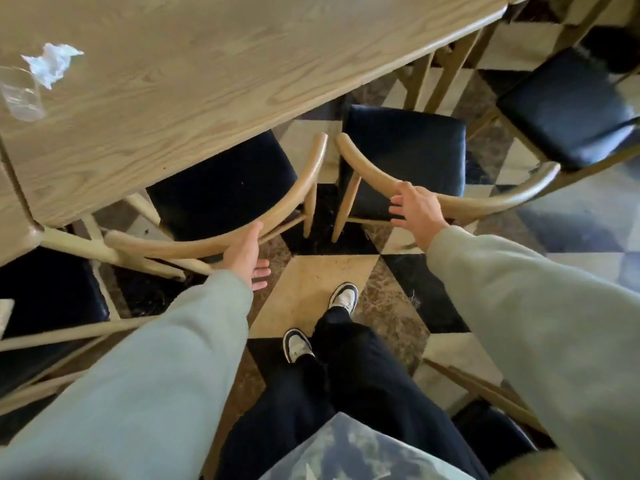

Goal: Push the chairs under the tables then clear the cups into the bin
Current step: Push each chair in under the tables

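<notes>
The chair-pushing step is in hand: the left chair (221, 188) is pressed by the open-fingered left hand (246, 255), the right chair (401, 161) by the loosely spread right hand (417, 210), and a shove toward 11 o'clock under the table (214, 64) is judged needed next.

1. Between the two curved chair backs (221, 242) (446, 199) is only a narrow gap – the floor (311, 292) behind them is free.
2. The tabletop (207, 81) edge overhangs the left seat (221, 188) – low room there.

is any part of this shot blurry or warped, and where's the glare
Head view: wide-angle bend curves the table edge; the clear cup and tissue at far left are soft, and the right hand fingers look smeared; pale glare washes the floor at right.
</notes>
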A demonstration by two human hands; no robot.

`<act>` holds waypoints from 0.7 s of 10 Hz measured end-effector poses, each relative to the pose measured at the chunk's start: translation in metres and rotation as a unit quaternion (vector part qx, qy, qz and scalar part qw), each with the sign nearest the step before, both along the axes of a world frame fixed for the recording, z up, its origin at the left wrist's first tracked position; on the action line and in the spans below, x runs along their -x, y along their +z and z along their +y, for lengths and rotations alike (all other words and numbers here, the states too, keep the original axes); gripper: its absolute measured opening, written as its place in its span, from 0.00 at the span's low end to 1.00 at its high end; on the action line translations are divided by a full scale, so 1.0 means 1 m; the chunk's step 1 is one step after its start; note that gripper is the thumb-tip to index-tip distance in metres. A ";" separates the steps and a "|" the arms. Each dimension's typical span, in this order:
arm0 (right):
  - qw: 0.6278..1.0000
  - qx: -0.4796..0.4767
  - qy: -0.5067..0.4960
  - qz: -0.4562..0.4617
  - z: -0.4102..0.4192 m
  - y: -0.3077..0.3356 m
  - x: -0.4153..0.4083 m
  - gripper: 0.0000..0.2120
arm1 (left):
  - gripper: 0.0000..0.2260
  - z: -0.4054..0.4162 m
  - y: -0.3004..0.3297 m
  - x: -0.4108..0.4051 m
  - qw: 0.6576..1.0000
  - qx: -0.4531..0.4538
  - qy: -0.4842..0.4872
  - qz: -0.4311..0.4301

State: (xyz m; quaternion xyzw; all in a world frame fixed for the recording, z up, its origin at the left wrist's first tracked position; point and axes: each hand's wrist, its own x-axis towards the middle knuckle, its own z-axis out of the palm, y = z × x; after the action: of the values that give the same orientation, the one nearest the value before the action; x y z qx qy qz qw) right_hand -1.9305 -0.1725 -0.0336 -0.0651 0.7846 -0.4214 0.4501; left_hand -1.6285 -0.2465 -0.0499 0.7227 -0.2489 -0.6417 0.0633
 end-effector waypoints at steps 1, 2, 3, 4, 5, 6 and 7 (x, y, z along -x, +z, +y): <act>0.999 0.005 -0.032 0.026 0.030 0.006 0.017 0.19 | 0.35 0.002 0.001 0.026 0.999 0.013 -0.033 0.002; 0.997 0.010 -0.079 0.014 0.060 0.017 0.042 0.09 | 0.34 0.003 0.021 0.070 0.997 0.000 -0.081 0.003; 0.993 0.019 -0.115 0.004 0.081 0.022 0.074 0.06 | 0.33 0.000 0.026 0.107 0.993 0.012 -0.118 0.024; 0.991 0.012 -0.131 0.030 0.097 0.012 0.115 0.15 | 0.33 -0.003 0.024 0.152 0.989 0.029 -0.145 0.024; 0.987 -0.006 -0.155 0.038 0.106 -0.001 0.158 0.16 | 0.36 -0.011 0.018 0.195 0.987 0.024 -0.156 0.026; 0.985 -0.034 -0.162 0.053 0.112 -0.013 0.198 0.17 | 0.39 -0.019 0.014 0.236 0.991 0.026 -0.131 0.027; 0.982 -0.072 -0.164 0.053 0.111 -0.022 0.241 0.21 | 0.36 -0.029 0.011 0.271 0.996 0.046 -0.081 0.015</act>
State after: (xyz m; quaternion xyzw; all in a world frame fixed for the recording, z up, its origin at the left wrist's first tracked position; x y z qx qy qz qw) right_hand -2.1715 -0.0616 -0.0553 0.0751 0.8354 -0.4283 0.3363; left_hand -1.8992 -0.2756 -0.0393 0.6870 -0.3347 -0.6433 0.0479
